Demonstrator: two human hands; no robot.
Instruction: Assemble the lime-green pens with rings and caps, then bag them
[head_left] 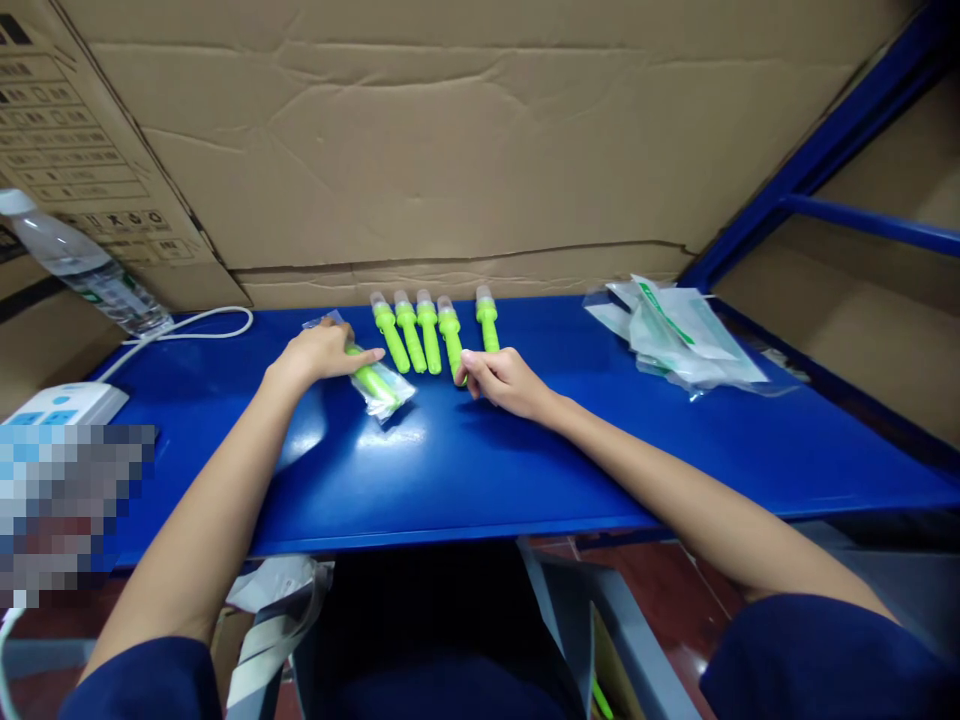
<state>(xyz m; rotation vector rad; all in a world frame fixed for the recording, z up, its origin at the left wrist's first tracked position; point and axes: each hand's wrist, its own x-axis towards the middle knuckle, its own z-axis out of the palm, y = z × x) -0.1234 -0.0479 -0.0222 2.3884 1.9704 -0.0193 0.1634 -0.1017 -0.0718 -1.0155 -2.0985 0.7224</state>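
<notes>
Several bright green tubes with clear caps (pixel 429 335) lie side by side in a row on the blue shelf (pixel 480 450). My left hand (pixel 321 352) rests on a clear plastic pouch (pixel 379 385) with one green tube inside, fingers curled over its upper end. My right hand (pixel 504 382) lies just right of it, fingertips pinched at the lower end of one of the tubes in the row (pixel 452 343). One more green tube (pixel 487 322) lies a little apart at the right end of the row.
A pile of empty clear pouches (pixel 679 335) lies at the right of the shelf. A water bottle (pixel 82 265), a white cable (pixel 187 330) and a white device with blue buttons (pixel 64 403) sit at the left. Cardboard walls stand behind; a blue frame rail (pixel 870 222) runs at right.
</notes>
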